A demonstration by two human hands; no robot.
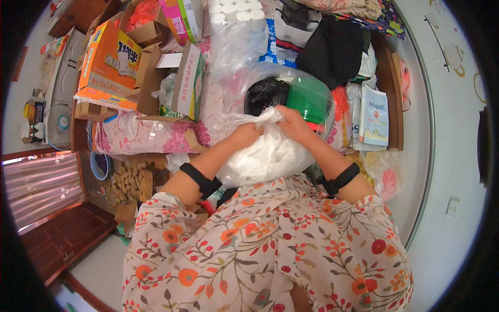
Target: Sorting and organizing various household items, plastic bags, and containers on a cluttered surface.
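A full white plastic bag (pixel 267 158) sits close against my body at the bed's near edge, its top gathered and twisted. My left hand (pixel 246 136) is closed on the gathered plastic at the left of its neck. On the other side of the neck, my right hand (pixel 292 124) grips the plastic too, fingers wrapped round it. What the bag holds is hidden. Just beyond my hands lies a large clear plastic bag (pixel 236 83) with a black plastic bag (pixel 265 95) and a green container (pixel 307 99) inside it.
Opened cardboard boxes, one orange (pixel 112 65) and one with a white flap (pixel 186 78), stand at the left on a pink floral bed cover (pixel 138 136). Wrapped paper rolls (pixel 236 13) lie at the back. Black cloth (pixel 332 49) and booklets (pixel 374 114) fill the right side.
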